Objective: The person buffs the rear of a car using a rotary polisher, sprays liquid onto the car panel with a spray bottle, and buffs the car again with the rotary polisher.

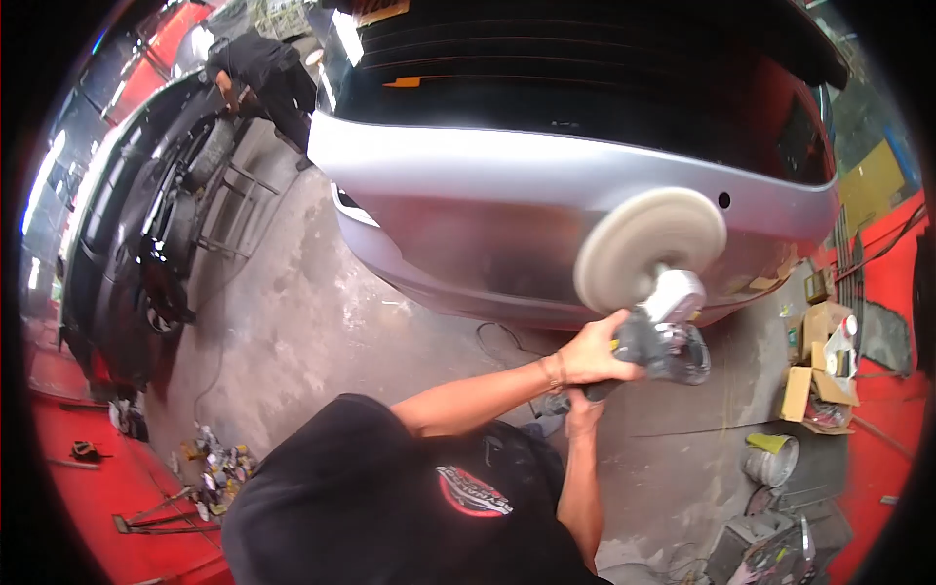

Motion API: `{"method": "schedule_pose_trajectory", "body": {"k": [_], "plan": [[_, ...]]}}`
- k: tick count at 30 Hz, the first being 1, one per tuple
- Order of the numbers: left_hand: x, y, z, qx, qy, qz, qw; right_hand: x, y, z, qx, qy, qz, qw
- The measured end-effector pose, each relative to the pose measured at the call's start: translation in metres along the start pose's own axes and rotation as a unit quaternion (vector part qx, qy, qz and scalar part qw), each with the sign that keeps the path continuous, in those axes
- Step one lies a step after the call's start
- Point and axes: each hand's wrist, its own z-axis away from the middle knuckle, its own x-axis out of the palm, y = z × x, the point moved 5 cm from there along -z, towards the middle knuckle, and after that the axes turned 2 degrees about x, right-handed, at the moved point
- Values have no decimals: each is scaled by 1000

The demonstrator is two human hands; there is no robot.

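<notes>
A polisher (675,297) with a round, off-white buffing pad (648,239) is held up at the back of a silver car (468,171). The pad's outline is smeared by motion, and it overlaps the car's rear panel near a small dark round hole (724,200). My left hand (597,353) is closed around the dark front part of the polisher, behind its head. Lower down, my right hand (584,409) wraps round the rear handle, its fingers partly hidden. The car's dark rear window (585,97) lies above the panel.
At the left, a black car bumper (117,234) rests on a metal stand (229,229), with another person (268,83) bent beside it. Cardboard boxes (824,375), a bucket (770,463) and clutter line the right wall. Bottles and cans (224,468) stand lower left. A cable crosses the floor.
</notes>
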Motion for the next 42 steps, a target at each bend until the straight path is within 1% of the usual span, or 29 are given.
{"method": "schedule_pose_trajectory", "body": {"k": [2,3,4,5,7,8,9,10,11,12,13,14,15,18,21,24,25,26,27,28,30,32,33,34,36,37,38,40,42], "plan": [[-35,4,22,90,18,36,995,19,-15,-4,-70,-45,118,990],[-56,6,44,92,47,53,993,32,-23,2,-80,-75,157,982],[-81,6,61,122,56,39,990,58,-42,7,-90,-104,193,972],[-105,0,80,76,80,117,987,84,-50,10,-40,-150,201,967],[-142,-24,120,55,137,192,970,135,-68,16,53,-230,218,947],[-161,-43,135,78,169,191,964,161,-79,17,69,-241,237,938],[-184,-53,144,73,132,131,980,186,-89,19,86,-247,258,930],[-191,5,154,61,107,216,969,207,-97,21,106,-248,280,921],[-202,34,167,33,185,249,950,227,-106,20,80,-270,295,913],[-217,50,168,109,226,236,939,245,-117,18,56,-290,312,903],[-229,57,171,125,258,237,928,262,-135,17,81,-308,343,884],[-239,59,171,143,267,263,916,277,-152,17,109,-329,371,862],[-246,62,172,140,273,280,910,284,-159,16,111,-352,376,850],[-246,80,171,137,273,320,897,291,-184,20,79,-364,368,852],[-223,88,157,120,243,345,899,273,-209,28,63,-333,369,866],[-174,88,132,99,187,374,903,229,-231,34,68,-276,389,876],[-155,90,121,86,167,377,907,208,-236,36,52,-242,414,876],[-136,92,109,73,148,377,912,188,-241,37,50,-210,414,884],[-118,91,94,81,122,361,921,168,-247,38,47,-179,414,891],[-99,93,79,61,108,351,928,148,-253,38,44,-148,414,897],[-57,95,46,40,57,360,930,103,-256,35,78,-76,407,907],[-19,102,13,34,20,321,946,54,-253,26,111,-9,389,914],[1,92,-9,38,29,285,957,37,-259,21,157,20,389,908],[18,94,-28,36,4,250,968,21,-262,15,138,45,334,931],[54,91,-63,42,-23,222,974,-12,-253,1,104,86,220,966],[71,90,-80,36,-52,235,970,-23,-250,-6,115,112,178,971],[83,88,-96,9,-90,204,975,-33,-245,-14,114,121,135,977],[103,82,-118,-13,-109,173,979,-48,-231,-28,114,139,45,983],[113,73,-128,-25,-108,135,985,-49,-221,-34,118,148,4,982]]}}
